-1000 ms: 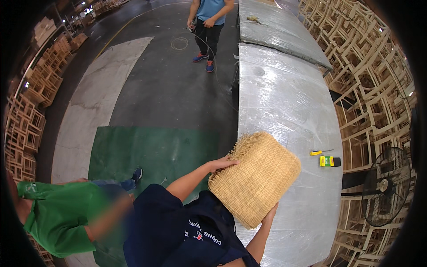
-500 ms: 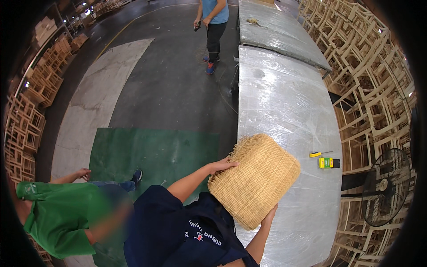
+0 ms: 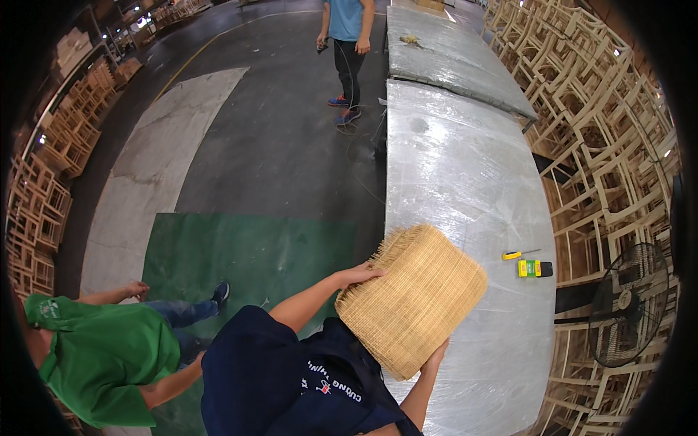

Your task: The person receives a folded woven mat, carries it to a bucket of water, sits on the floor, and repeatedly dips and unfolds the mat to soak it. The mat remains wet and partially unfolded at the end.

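The woven sheet, straw-coloured and frayed along its far left edge, is held across the near left edge of the tabletop; contact with the tabletop cannot be determined. Both hands are grasping it. The left hand grips the frayed side, outside the left edge of the tabletop. The right hand supports the near right side, above the tabletop, with some fingers hidden by the sheet. Lying on the tabletop near its right edge are a yellow-handled screwdriver and, just beside it, a yellow, green and black block. A black fan stands right of the tabletop, before stacked wooden frames. Left of the tabletop, a green mat covers part of the floor. Two co-workers are noted left of the tabletop: one in a green shirt, nearer, and one in a blue shirt, farther off.
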Demonstrator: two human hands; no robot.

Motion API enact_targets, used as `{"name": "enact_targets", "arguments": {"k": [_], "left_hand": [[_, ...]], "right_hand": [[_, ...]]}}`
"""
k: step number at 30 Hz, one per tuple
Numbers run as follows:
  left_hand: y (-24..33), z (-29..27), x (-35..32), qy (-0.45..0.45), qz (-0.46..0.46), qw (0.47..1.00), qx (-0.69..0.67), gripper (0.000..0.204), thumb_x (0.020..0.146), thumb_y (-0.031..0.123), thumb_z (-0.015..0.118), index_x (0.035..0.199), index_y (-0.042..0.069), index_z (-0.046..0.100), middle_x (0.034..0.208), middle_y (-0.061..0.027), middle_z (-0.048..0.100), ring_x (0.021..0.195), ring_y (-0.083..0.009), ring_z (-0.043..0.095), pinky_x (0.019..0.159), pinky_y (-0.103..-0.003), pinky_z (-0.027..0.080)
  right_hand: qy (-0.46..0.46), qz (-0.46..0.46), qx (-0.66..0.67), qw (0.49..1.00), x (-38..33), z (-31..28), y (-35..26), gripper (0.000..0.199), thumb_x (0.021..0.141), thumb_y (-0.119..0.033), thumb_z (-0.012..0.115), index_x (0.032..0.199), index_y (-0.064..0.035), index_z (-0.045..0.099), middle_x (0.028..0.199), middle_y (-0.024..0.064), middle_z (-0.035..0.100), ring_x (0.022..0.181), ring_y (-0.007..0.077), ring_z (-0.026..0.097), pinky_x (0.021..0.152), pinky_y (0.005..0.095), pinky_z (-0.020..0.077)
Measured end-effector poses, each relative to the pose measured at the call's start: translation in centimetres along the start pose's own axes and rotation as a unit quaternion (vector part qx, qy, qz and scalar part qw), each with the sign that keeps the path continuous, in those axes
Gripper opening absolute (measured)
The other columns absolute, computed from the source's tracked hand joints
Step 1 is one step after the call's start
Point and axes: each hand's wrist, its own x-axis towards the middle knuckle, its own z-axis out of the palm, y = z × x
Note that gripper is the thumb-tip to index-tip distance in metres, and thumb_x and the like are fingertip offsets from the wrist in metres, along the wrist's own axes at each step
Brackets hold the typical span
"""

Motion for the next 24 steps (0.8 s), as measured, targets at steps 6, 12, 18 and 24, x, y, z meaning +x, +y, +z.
{"name": "enact_targets", "arguments": {"k": [6,12,18,24], "left_hand": [[-0.6,-0.2,0.9,-0.001,0.018,1.000,-0.002,0.115,0.080,0.077,0.063,0.156,0.003,0.020,0.155,-0.0201,0.033,0.144,-0.0326,0.033,0.117,-0.045,0.030],[-0.5,0.2,1.8,-0.012,0.012,1.000,0.017,0.116,0.079,0.078,0.063,0.156,0.003,0.019,0.155,-0.0209,0.033,0.145,-0.0334,0.033,0.117,-0.045,0.029],[0.0,-0.2,3.3,0.104,-0.112,0.986,-0.062,0.110,0.085,0.085,0.039,0.157,0.003,0.023,0.157,-0.0202,0.033,0.144,-0.0349,0.035,0.111,-0.059,0.034],[-1.5,-1.0,5.0,0.061,-0.085,0.994,-0.016,0.085,0.095,0.071,0.038,0.140,0.002,0.055,0.140,-0.0201,0.056,0.129,-0.0326,0.055,0.104,-0.046,0.047]], "right_hand": [[-0.013,0.006,-0.003,1.000,0.2,-0.3,0.1,0.070,0.106,-0.056,0.021,0.156,-0.0073,0.027,0.153,0.0173,0.041,0.136,0.0344,0.046,0.109,0.0420,0.0423],[-0.050,0.063,0.025,0.996,1.6,-1.8,-0.3,0.078,0.102,-0.066,0.023,0.157,-0.0114,0.026,0.157,0.0174,0.037,0.139,0.0355,0.042,0.109,0.0451,0.0418],[-0.033,0.031,0.026,0.999,1.9,-2.6,0.8,0.083,0.099,-0.072,0.022,0.159,-0.0132,0.024,0.159,0.0170,0.033,0.143,0.0358,0.037,0.110,0.0466,0.0404],[0.018,-0.005,0.044,0.999,-0.3,-0.1,1.6,0.080,0.100,-0.068,0.029,0.155,-0.0099,0.033,0.153,0.0147,0.043,0.135,0.0339,0.047,0.107,0.0431,0.0435]]}}
